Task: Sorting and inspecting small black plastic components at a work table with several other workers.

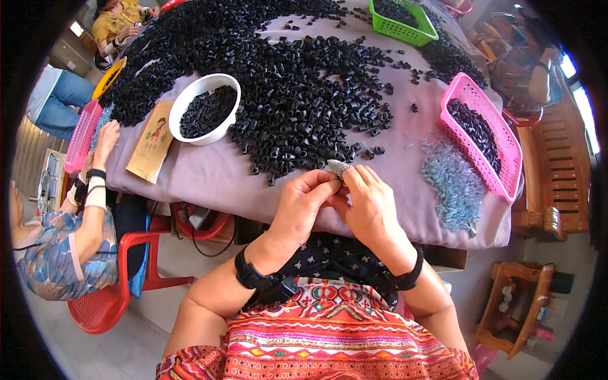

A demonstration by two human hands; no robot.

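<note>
My left hand (299, 201) and my right hand (373, 206) meet at the table's near edge, thumbs and fingers pinched together. Between the fingertips shows a bit of a small black plastic piece (339, 179), mostly hidden by the fingers. A grey wrap (337, 167) covers a fingertip there, seemingly on the right hand. Just beyond my hands spreads a big heap of short black plastic tubes (297, 107). To the right lies a pile of small clear-bluish plastic bits (453, 193), beside a pink basket (508, 152) containing slim black pieces.
A white bowl (209, 137) of black pieces stands left, next to a tan printed card (150, 142). Farther back is a green basket (405, 31). A co-worker's hand (107, 138) is by another pink basket (82, 136); a red chair (107, 304) stands lower left.
</note>
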